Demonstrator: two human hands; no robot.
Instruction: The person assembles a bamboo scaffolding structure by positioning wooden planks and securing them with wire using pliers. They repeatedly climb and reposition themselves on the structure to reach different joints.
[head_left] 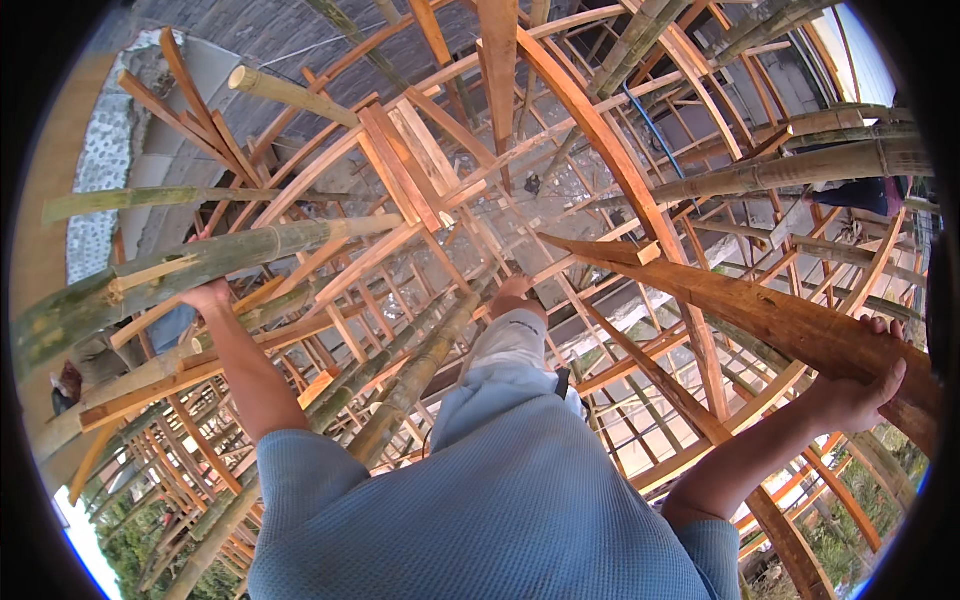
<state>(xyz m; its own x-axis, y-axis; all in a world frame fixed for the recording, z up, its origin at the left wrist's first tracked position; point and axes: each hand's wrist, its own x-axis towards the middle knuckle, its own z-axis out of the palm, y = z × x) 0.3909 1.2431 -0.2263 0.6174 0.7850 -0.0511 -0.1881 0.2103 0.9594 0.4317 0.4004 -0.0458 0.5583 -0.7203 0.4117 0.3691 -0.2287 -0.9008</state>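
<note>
Two hands: both gripping scaffold members
Left hand [207, 296]: fingers clenched on green bamboo pole [190, 265], upper left
Right hand [862, 385]: fingers wrapped over brown timber beam [760, 315], right
Below: wooden lattice frame [420, 190]

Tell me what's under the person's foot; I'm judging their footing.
The foot rests on a bamboo pole in a timber lattice, with ground far below. The contact is hidden by the leg.

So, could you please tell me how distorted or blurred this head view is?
Head view: strong fisheye bend, the curved timber beam under the right hand bowing near the rim; black vignette at the corners; even daylight, centre sharp, the left hand slightly soft.
</note>
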